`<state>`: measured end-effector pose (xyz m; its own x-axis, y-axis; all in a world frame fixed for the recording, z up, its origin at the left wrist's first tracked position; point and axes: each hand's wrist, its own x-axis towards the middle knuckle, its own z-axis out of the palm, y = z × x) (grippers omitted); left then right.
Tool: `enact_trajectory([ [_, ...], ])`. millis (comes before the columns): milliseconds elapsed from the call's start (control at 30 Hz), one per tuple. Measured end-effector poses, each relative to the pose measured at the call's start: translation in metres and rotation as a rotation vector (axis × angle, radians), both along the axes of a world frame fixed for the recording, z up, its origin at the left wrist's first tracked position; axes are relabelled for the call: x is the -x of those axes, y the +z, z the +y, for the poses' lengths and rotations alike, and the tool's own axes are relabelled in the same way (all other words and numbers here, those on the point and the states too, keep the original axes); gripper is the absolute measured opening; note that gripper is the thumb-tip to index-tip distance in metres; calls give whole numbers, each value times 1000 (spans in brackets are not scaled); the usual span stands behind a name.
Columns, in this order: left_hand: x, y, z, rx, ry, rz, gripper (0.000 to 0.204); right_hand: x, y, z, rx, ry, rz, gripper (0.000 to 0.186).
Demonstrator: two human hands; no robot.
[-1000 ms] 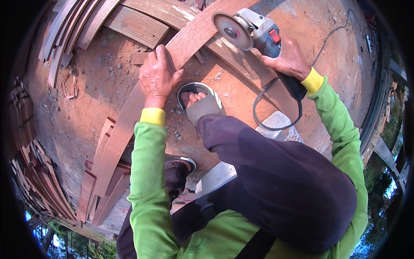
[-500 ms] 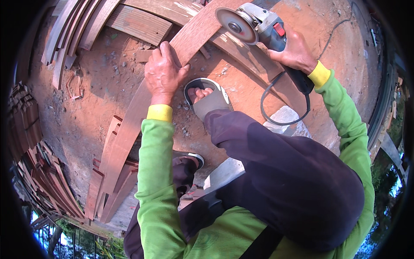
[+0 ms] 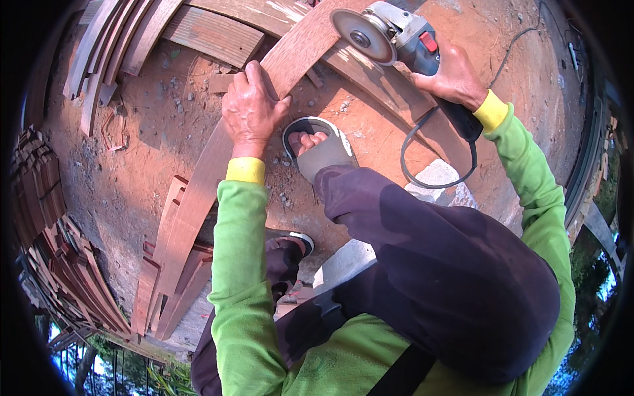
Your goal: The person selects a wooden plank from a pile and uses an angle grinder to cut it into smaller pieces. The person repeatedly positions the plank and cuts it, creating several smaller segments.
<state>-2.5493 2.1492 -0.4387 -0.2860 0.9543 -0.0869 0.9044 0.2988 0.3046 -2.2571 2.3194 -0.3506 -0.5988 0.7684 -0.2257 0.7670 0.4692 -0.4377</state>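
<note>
A long reddish-brown wooden plank (image 3: 300, 61) slants from the lower left up to the top of the view. My left hand (image 3: 252, 109) is closed round it near its middle, thumb toward the right edge. In my right hand (image 3: 457, 78) is an angle grinder (image 3: 415, 45), gripped round its body close to the red switch. Its round disc (image 3: 363, 37) is beside the plank's right edge near the upper end; whether it touches the wood I cannot tell. The grinder's black cord (image 3: 404, 158) loops down below the handle.
My sandalled foot (image 3: 323, 148) stands on reddish dirt between the plank and the cord. Another board (image 3: 383, 82) lies beneath the plank. Stacked boards (image 3: 214, 39) fill the upper left, with wood piles (image 3: 72, 270) at the left rim. A pale stone block (image 3: 439, 178) lies by my knee.
Almost nothing differs. The grinder and its disc sit very slightly lower or tilted, and both hands keep their holds.
</note>
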Motion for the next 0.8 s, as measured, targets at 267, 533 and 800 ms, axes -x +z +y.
enact_trajectory([
  [267,-1,0,1,5,-4,0,79,-2,-4,0,-27,14,-10,58],
  [533,-1,0,1,-5,-3,4,79,-1,-2,0,-15,13,-40,59],
  [800,-2,-1,1,-11,2,-5,78,-2,-2,1,-16,15,-39,60],
])
